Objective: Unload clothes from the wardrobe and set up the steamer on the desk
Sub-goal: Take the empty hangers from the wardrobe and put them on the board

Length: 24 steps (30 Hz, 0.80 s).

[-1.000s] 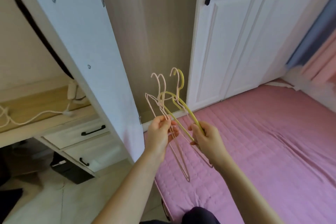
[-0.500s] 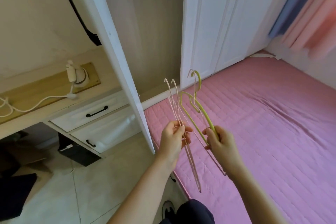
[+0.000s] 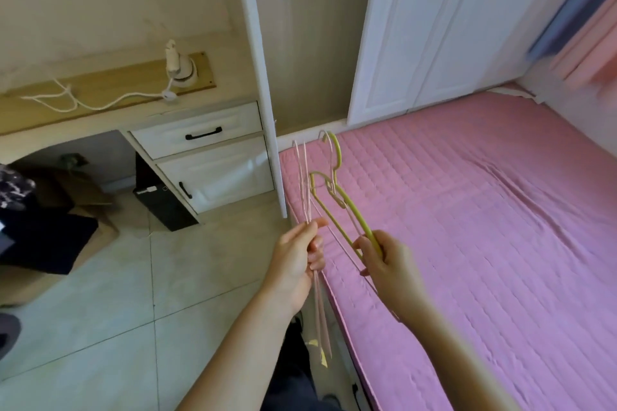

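My left hand (image 3: 297, 260) grips thin pink hangers (image 3: 305, 183) held upright, their lower ends hanging past my wrist. My right hand (image 3: 387, 260) grips a yellow-green hanger (image 3: 350, 207) together with another pink hanger, hooks pointing up. Both hands are above the left edge of the pink bed (image 3: 467, 227). The wardrobe (image 3: 307, 43) stands open behind, its visible lower inside bare. A white steamer (image 3: 180, 70) with a white cord (image 3: 100, 103) sits on the wooden desk (image 3: 110, 117) at left.
The open white wardrobe door (image 3: 263, 93) juts edge-on between desk and bed. Desk drawers (image 3: 200, 150) with black handles sit below. Cardboard and dark items (image 3: 50, 227) lie on the tiled floor at left. Pink and blue curtains (image 3: 584, 27) hang at right.
The view has tilted down and left, showing more floor and desk. Both hands stay closed on the hangers and have lowered toward the bed's edge.
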### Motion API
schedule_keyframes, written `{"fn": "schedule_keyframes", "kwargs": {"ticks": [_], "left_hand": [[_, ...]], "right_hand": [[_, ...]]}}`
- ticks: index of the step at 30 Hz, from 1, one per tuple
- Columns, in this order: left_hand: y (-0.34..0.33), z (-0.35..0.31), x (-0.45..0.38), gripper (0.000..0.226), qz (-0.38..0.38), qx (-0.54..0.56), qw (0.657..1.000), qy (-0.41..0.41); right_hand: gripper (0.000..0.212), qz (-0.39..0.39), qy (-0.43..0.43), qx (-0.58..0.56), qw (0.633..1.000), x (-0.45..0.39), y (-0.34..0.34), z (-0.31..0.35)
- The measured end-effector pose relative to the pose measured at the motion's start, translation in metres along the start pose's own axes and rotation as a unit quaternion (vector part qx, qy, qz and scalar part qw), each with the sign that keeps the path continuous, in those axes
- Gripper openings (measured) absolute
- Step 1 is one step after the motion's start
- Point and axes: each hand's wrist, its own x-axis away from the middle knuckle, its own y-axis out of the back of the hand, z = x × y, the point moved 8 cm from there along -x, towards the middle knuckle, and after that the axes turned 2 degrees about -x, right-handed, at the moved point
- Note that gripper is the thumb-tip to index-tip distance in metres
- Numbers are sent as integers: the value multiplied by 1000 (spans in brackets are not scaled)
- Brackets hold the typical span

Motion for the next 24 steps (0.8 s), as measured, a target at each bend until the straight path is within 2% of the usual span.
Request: {"fn": "schedule_keyframes", "kwargs": {"ticks": [5, 11, 21, 24], "left_hand": [[31, 21, 53, 21, -58, 80, 995, -12], [71, 19, 83, 20, -104, 200, 974, -12], [163, -18, 77, 26, -173, 299, 938, -1], [195, -41, 67, 27, -168, 317, 933, -10]], "right_hand": [[31, 63, 7, 5, 998, 54, -18, -10], [23, 136, 23, -3, 990, 89, -53, 4], [20, 222, 118, 71, 965, 90, -143, 56], [19, 252, 143, 84, 953, 84, -180, 73]]}}
